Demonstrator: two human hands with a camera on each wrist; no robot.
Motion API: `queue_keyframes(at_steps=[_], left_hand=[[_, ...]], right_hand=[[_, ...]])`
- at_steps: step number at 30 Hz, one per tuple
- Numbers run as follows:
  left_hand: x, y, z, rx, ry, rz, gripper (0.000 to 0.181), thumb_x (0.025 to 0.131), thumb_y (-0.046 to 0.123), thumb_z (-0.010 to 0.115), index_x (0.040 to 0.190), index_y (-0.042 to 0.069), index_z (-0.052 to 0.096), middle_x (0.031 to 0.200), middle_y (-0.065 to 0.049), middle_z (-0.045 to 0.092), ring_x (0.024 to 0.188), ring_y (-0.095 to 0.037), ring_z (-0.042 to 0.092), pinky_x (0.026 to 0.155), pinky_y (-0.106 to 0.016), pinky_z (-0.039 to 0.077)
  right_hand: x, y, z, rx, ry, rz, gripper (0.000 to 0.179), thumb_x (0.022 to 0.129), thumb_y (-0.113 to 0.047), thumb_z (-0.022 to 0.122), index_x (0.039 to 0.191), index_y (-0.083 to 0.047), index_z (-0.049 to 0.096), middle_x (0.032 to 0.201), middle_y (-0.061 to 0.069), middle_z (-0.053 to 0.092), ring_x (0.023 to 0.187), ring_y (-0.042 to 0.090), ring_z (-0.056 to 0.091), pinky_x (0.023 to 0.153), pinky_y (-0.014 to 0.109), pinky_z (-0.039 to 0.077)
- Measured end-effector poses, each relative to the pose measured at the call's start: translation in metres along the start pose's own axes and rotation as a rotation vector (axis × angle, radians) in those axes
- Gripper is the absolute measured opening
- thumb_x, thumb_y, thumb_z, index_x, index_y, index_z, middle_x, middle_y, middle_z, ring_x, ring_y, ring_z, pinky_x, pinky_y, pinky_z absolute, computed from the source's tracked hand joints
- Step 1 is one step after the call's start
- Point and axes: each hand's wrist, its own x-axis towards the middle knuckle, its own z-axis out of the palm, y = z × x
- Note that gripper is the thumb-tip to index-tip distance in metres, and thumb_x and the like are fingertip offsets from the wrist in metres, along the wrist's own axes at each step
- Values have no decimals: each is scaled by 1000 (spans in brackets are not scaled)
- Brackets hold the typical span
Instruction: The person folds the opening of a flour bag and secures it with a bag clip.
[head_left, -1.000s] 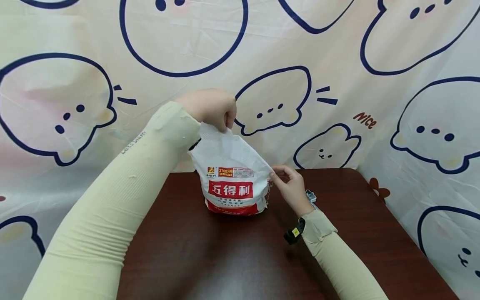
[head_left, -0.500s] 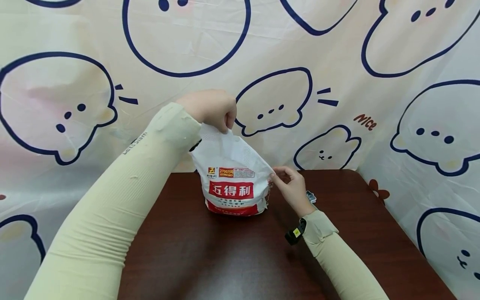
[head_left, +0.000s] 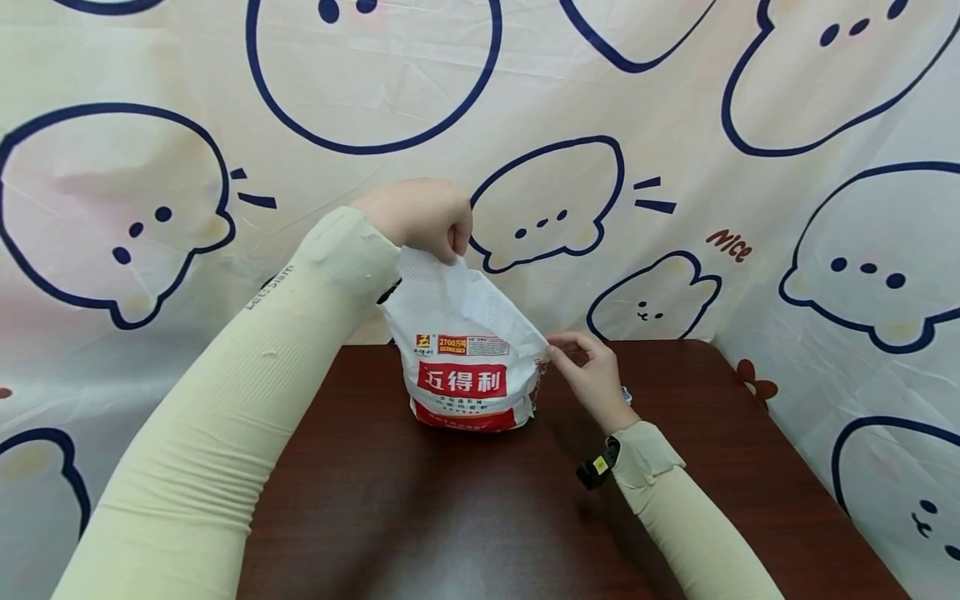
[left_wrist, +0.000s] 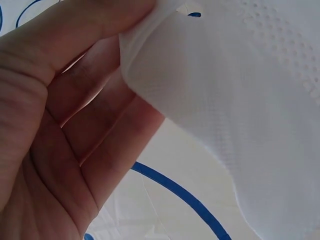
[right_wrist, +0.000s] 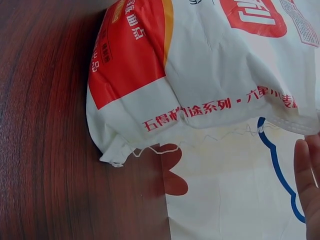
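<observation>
A white and red flour bag (head_left: 462, 379) stands on the dark wooden table, its upper part drawn up and leaning. My left hand (head_left: 420, 215) grips the raised top edge; in the left wrist view, thumb and fingers pinch the white woven cloth (left_wrist: 200, 90). At the bag's right upper corner, the thumb and forefinger of my right hand (head_left: 596, 379) pinch the edge. A loose, wavy thread (right_wrist: 215, 137) runs along the bag's side seam in the right wrist view. Only part of the right hand's fingers (right_wrist: 306, 172) shows there, at that view's right edge.
The dark table (head_left: 465, 517) spreads in front of the bag and to its right. A cartoon-printed cloth (head_left: 360, 100) hangs behind the table and along its right side. A black wrist strap device (head_left: 597, 465) sits on the right wrist.
My right hand has shifted slightly to the right, its fingertips still at the bag's corner. The left hand and the bag's body look the same.
</observation>
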Motion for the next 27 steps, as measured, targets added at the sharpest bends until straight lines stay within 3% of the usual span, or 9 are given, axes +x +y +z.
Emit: queue_keyframes(at_steps=[13, 20, 27], left_hand=[[-1, -9, 1, -51, 27, 8, 12, 91, 4, 72, 99, 5, 80, 106, -12, 74, 95, -27, 65, 89, -40, 57], [2, -9, 3, -37, 38, 35, 13, 91, 3, 71, 100, 5, 80, 105, -12, 75, 94, -27, 64, 87, -39, 56], [-2, -10, 7, -10, 73, 53, 12, 92, 4, 71, 99, 5, 80, 103, -12, 75, 92, -27, 65, 86, -39, 56]], right_hand=[[0, 4, -8, -6, -18, 19, 15, 95, 2, 67, 108, 7, 71, 108, 21, 69, 94, 21, 63, 79, 18, 52], [4, 44, -16, -42, 2, 39, 18, 96, -5, 69, 112, 3, 72, 110, 18, 68, 94, 22, 61, 72, 17, 51], [2, 49, -23, -83, 0, 33, 19, 97, -9, 69, 113, -1, 73, 107, 13, 68, 94, 15, 62, 74, 19, 52]])
